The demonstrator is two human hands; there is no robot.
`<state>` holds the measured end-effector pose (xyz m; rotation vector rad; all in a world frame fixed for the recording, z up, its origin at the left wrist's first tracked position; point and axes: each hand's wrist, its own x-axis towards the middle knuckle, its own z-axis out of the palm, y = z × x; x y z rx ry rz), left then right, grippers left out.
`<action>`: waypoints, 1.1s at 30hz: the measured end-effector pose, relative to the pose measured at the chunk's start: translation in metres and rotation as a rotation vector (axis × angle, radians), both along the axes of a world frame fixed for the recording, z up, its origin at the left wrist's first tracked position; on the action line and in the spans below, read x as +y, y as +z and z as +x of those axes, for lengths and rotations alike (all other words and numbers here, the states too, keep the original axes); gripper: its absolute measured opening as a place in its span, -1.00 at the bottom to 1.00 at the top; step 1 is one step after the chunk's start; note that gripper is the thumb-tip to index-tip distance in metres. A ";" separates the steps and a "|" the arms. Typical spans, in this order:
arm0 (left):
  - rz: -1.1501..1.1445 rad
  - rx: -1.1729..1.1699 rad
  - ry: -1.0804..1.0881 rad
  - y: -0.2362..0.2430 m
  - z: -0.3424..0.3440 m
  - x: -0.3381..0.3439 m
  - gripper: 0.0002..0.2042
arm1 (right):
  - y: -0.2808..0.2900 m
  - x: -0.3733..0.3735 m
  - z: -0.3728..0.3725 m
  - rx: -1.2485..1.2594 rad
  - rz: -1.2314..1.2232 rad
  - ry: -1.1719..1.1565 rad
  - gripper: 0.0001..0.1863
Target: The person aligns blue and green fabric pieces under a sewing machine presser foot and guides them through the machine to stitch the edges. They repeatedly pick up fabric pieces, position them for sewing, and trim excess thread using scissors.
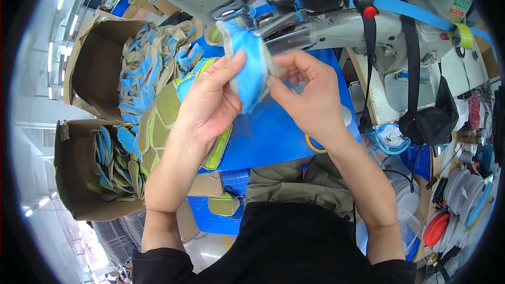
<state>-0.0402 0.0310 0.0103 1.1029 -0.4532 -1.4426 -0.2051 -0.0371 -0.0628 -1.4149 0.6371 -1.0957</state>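
My left hand [213, 97] pinches a curved blue fabric piece [247, 58] with greyish-beige edging between thumb and fingers. On its other side, my right hand [310, 89] closes thumb and fingertips on the beige edge of the same piece. The fabric's top end reaches up to the presser area of a white sewing machine [336, 29]; whether it is under the foot I cannot tell. Olive-green pieces with lime trim [167, 106] lie beside and below my left forearm. Under both hands spreads a blue work surface [263, 144].
At the left, a cardboard box [97, 68] stands by a heap of blue-and-beige pieces [152, 68]. A second box [76, 171] holds more pieces. A yellow ring-shaped handle [314, 144] lies near my right wrist. Blue tape [415, 11] runs along the machine; black straps [412, 63] hang at right.
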 end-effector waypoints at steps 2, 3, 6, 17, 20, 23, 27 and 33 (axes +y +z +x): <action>0.011 -0.015 0.002 0.000 0.000 0.002 -0.78 | -0.001 0.000 -0.001 0.022 -0.045 -0.023 -0.75; 0.007 -0.014 -0.003 -0.001 0.000 0.001 -0.79 | -0.002 -0.001 -0.001 0.037 -0.070 -0.032 -0.75; -0.028 -0.085 -0.004 -0.003 -0.002 -0.002 -0.80 | -0.001 -0.001 -0.001 0.019 -0.062 -0.018 -0.76; -0.065 -0.285 0.051 -0.007 -0.011 -0.007 -0.72 | -0.004 0.000 0.001 0.029 -0.096 -0.062 -0.81; -0.054 -0.252 0.062 -0.006 -0.011 -0.008 -0.68 | -0.004 0.000 0.002 0.019 -0.071 -0.050 -0.82; -0.035 -0.196 0.057 -0.001 -0.011 -0.008 -0.66 | -0.006 0.000 0.001 0.017 -0.078 -0.054 -0.82; -0.010 -0.183 0.049 -0.001 -0.009 -0.010 -0.69 | -0.005 0.000 0.002 0.018 -0.082 -0.056 -0.82; -0.001 -0.205 0.038 -0.001 -0.008 -0.015 -0.76 | -0.007 0.004 0.001 0.024 -0.053 -0.039 -0.79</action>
